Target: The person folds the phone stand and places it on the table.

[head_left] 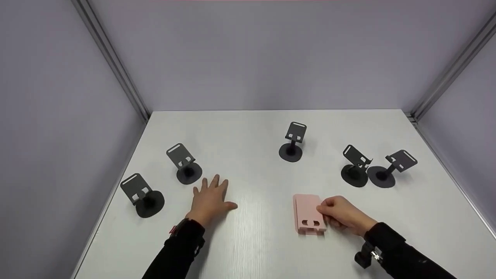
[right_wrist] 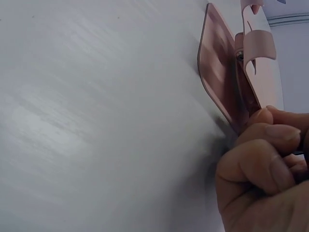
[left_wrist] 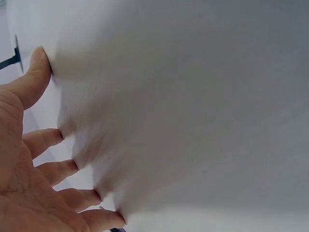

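A pink folding phone stand (head_left: 309, 211) lies folded low on the white table, right of the middle in the head view. My right hand (head_left: 343, 214) pinches the right edge of its top plate between thumb and curled fingers. In the right wrist view the pink phone stand (right_wrist: 222, 63) shows its base plate on the table, with the upper plate and its hooked lips raised a little above it. My left hand (head_left: 211, 201) rests on the table with fingers spread and holds nothing. In the left wrist view the fingertips of the left hand (left_wrist: 36, 174) touch the white surface.
Two black phone stands, one (head_left: 142, 195) at the far left and another (head_left: 185, 164) just beyond my left hand, stand on the table (head_left: 248, 248). A third black stand (head_left: 293, 142) is at the back. Two more (head_left: 355, 166) (head_left: 391, 168) stand close together at the right. Grey walls enclose the table.
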{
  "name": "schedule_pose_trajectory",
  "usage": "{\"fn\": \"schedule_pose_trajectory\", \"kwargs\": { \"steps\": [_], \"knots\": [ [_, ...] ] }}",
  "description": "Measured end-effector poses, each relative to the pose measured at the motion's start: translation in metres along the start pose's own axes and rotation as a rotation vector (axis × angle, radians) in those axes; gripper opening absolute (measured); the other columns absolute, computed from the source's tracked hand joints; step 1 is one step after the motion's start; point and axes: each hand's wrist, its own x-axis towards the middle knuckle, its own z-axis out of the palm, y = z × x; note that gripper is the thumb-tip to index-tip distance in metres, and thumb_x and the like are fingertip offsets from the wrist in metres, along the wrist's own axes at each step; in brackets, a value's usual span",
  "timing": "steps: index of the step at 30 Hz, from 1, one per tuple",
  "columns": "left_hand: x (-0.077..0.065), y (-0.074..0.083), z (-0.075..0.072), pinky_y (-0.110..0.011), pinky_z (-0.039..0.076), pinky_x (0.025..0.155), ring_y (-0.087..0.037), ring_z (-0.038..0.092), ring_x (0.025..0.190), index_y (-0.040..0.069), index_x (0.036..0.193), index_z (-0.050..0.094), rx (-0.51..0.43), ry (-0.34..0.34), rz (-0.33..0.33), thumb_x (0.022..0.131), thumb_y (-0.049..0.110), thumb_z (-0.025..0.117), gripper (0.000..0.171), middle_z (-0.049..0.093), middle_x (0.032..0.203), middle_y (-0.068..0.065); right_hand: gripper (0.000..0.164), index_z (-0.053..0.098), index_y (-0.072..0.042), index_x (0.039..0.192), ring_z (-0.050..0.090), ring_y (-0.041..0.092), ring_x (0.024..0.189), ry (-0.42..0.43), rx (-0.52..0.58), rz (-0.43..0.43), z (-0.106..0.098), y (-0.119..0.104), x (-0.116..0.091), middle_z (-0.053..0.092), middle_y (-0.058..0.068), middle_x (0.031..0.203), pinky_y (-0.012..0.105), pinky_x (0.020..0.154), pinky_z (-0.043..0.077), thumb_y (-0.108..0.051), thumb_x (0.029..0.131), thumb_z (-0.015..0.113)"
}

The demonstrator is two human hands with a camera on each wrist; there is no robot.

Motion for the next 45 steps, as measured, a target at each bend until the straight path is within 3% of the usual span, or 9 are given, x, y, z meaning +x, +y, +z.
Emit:
{"fn": "schedule_pose_trajectory", "kwargs": {
  "steps": [12, 17, 22, 26, 32, 38, 45],
  "knots": [
    [0.0, -0.002, -0.004, -0.076, 0.027, 0.11, -0.055, 0.027, 0.147, 0.013, 0.154, 0.048, 0.046, 0.028, 0.002, 0.083, 0.062, 0.075, 0.09, 0.035, 0.162, -0.019, 0.031, 0.06, -0.004, 0.085, 0.036, 0.008, 0.048, -0.048, -0.038, 0.007, -0.007, -0.009, -0.001, 0.046, -0.003, 0.059, 0.022, 0.043, 0.024, -0.03, 0.099, 0.066],
    [0.0, -0.001, -0.004, -0.076, 0.027, 0.11, -0.055, 0.027, 0.147, 0.013, 0.154, 0.048, 0.052, 0.028, -0.001, 0.083, 0.062, 0.075, 0.09, 0.035, 0.162, -0.019, 0.035, 0.06, -0.004, 0.082, 0.036, 0.008, 0.047, -0.014, -0.099, 0.004, -0.009, -0.011, 0.001, 0.044, -0.003, 0.057, 0.022, 0.043, 0.024, -0.033, 0.1, 0.065],
    [0.0, -0.002, -0.004, -0.077, 0.027, 0.11, -0.055, 0.028, 0.146, 0.012, 0.153, 0.049, 0.042, 0.029, 0.002, 0.082, 0.061, 0.077, 0.091, 0.036, 0.162, -0.019, 0.033, 0.063, -0.001, 0.083, 0.036, 0.008, 0.047, 0.088, -0.198, -0.012, -0.009, -0.017, 0.002, 0.048, -0.002, 0.06, 0.021, 0.043, 0.024, -0.03, 0.099, 0.065],
    [0.0, -0.001, -0.004, -0.076, 0.027, 0.11, -0.055, 0.028, 0.146, 0.013, 0.152, 0.049, 0.046, 0.031, -0.001, 0.081, 0.061, 0.077, 0.09, 0.037, 0.161, -0.019, 0.029, 0.068, -0.002, 0.087, 0.043, 0.01, 0.052, 0.182, -0.322, -0.06, -0.014, -0.023, 0.004, 0.054, 0.0, 0.065, 0.024, 0.047, 0.032, -0.028, 0.099, 0.064],
    [0.0, -0.001, -0.003, -0.076, 0.026, 0.111, -0.054, 0.028, 0.147, 0.013, 0.152, 0.049, 0.032, 0.02, -0.009, 0.081, 0.06, 0.078, 0.09, 0.036, 0.162, -0.019, 0.022, 0.071, 0.0, 0.097, 0.055, 0.015, 0.069, 0.298, -0.436, -0.18, -0.032, -0.034, 0.006, 0.065, 0.009, 0.08, 0.03, 0.061, 0.043, -0.019, 0.099, 0.062],
    [0.001, -0.001, 0.0, -0.075, 0.029, 0.11, -0.054, 0.029, 0.147, 0.014, 0.152, 0.05, 0.039, 0.025, -0.011, 0.08, 0.062, 0.078, 0.092, 0.037, 0.161, -0.018, 0.014, 0.07, 0.0, 0.101, 0.059, 0.019, 0.073, 0.468, -0.553, -0.355, -0.057, -0.047, 0.006, 0.068, 0.01, 0.083, 0.034, 0.065, 0.046, -0.011, 0.098, 0.062],
    [0.0, -0.003, 0.001, -0.076, 0.029, 0.11, -0.054, 0.029, 0.146, 0.014, 0.153, 0.049, 0.04, 0.031, 0.004, 0.081, 0.064, 0.076, 0.092, 0.037, 0.162, -0.018, 0.012, 0.066, 0.005, 0.105, 0.061, 0.038, 0.088, 0.666, -0.647, -0.499, -0.079, -0.045, 0.013, 0.068, 0.023, 0.094, 0.052, 0.078, 0.047, 0.001, 0.094, 0.063]
  ]
}}
